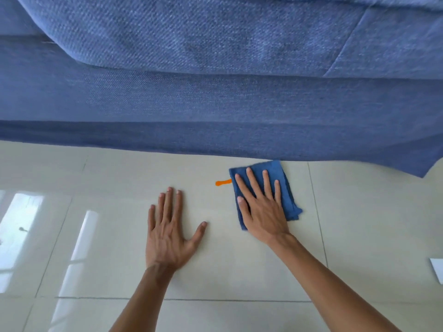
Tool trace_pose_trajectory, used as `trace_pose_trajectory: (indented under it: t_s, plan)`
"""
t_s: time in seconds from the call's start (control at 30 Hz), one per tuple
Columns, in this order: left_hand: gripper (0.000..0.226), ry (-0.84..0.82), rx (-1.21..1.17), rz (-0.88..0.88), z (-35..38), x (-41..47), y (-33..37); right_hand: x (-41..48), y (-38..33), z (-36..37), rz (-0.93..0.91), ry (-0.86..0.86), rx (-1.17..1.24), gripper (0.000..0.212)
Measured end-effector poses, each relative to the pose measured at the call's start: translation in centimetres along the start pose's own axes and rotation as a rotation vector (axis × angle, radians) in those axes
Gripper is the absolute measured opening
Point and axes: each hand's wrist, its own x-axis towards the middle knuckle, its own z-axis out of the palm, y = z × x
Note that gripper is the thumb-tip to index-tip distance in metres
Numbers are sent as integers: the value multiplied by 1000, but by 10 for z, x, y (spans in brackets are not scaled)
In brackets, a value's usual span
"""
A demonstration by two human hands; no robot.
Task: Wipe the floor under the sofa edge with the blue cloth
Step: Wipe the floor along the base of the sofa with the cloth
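Note:
A folded blue cloth [286, 188] lies flat on the pale tiled floor [119, 176], its far edge touching the lower edge of the blue fabric sofa [215, 111]. My right hand [261, 207] presses flat on top of the cloth with its fingers spread. An orange smear [222, 182] pokes out from under the cloth's left edge. My left hand [169, 233] rests palm down on the bare tile to the left, fingers apart, holding nothing.
The sofa fills the whole upper half of the view and overhangs the floor. A white flat object [437, 269] shows at the right edge. Window reflections shine on the glossy tiles at the left.

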Motion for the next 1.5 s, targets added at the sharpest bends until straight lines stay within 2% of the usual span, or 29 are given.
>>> trace_pose_trajectory:
  t_s: [0.03,0.1,0.2,0.27,0.4,0.47,0.6,0.63,0.77,0.83,0.87,0.97,1.0,1.03,1.13,1.17,1.2,1.3,1.33,1.37,1.43,1.5]
  plan:
    - [96,-7,-4,0,-1,0,0,-12,11,-2,-50,-24,8,58]
    - [96,-4,-8,-1,0,2,-1,-13,25,-5,-12,-7,19,58]
    - [96,-5,-9,-1,0,5,0,34,-11,-3,265,66,74,62]
    - [96,-12,-4,1,-1,3,0,47,-45,-3,323,51,111,63]
    - [96,-13,-12,-5,-3,2,-2,-9,-20,-1,-73,11,-15,58]
    - [97,-16,-28,-2,-3,2,-1,-17,5,-3,-112,-3,-33,59]
    - [97,-5,-16,-7,-1,4,-3,40,-44,-1,212,75,47,61]
    - [97,-7,-18,-4,0,3,-3,42,-55,1,213,65,55,62]
    - [94,-4,-40,6,0,2,-4,-7,-22,-1,-248,-5,-48,60]
    - [91,3,-45,3,2,2,-5,-14,5,-4,-335,-43,-70,59]
    - [90,5,-42,1,3,1,-5,-4,7,-6,-275,-20,-60,59]
    - [87,12,-39,1,3,3,-6,36,-37,1,105,88,29,60]
    - [86,14,-45,4,3,3,-7,39,-52,2,153,97,49,60]
    - [84,14,-57,7,4,2,-7,33,-56,5,109,89,33,61]
    - [80,8,-75,7,4,0,-8,-16,-18,-3,-322,-35,-70,61]
    - [79,10,-75,6,4,1,-8,-21,0,-8,-389,-71,-94,61]
    - [79,11,-72,7,4,1,-7,-16,11,-8,-354,-64,-95,60]
    - [79,16,-58,8,6,3,-8,20,-28,-1,122,60,4,60]
    - [78,15,-64,9,6,3,-9,24,-51,0,209,85,28,61]
    - [78,13,-76,8,6,2,-9,20,-65,1,183,92,36,61]
    - [75,15,-101,2,5,1,-8,-7,-54,5,-119,38,-25,60]
    - [73,18,-105,-5,4,2,-8,-32,-11,-12,-433,-94,-62,61]
